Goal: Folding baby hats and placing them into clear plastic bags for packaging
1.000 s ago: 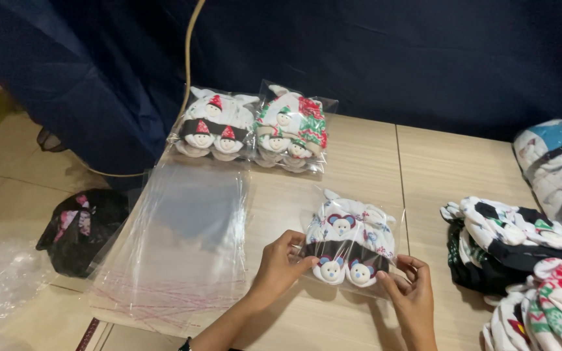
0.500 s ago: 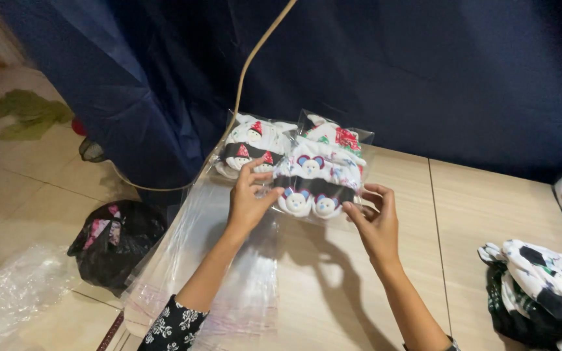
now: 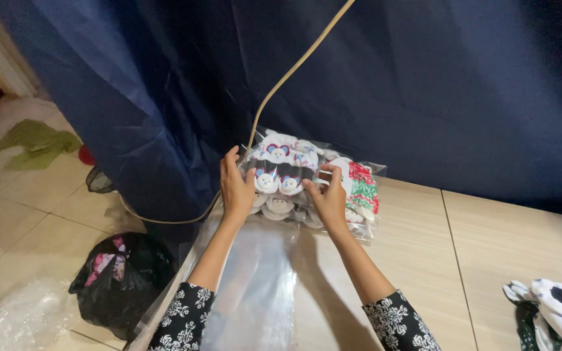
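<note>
Both my hands hold a clear packet of white animal-face socks (image 3: 280,170) at the far edge of the wooden table (image 3: 489,260). My left hand (image 3: 236,186) grips its left side and my right hand (image 3: 328,197) grips its right side. The packet sits on top of another bagged packet (image 3: 278,209), and a third packet with red and green patterns (image 3: 361,188) lies just right of it. A stack of empty clear plastic bags (image 3: 255,292) lies on the table between my forearms.
A dark blue curtain (image 3: 424,84) hangs behind the table, with a tan cord (image 3: 294,68) running down it. A black bag of scraps (image 3: 121,273) and crumpled plastic (image 3: 21,318) lie on the tiled floor at left. Loose patterned socks (image 3: 561,312) sit at the table's right edge.
My hands carried the packet from the near middle of the table to the far edge and set it onto the left bagged packet. The view swung left and up.
</note>
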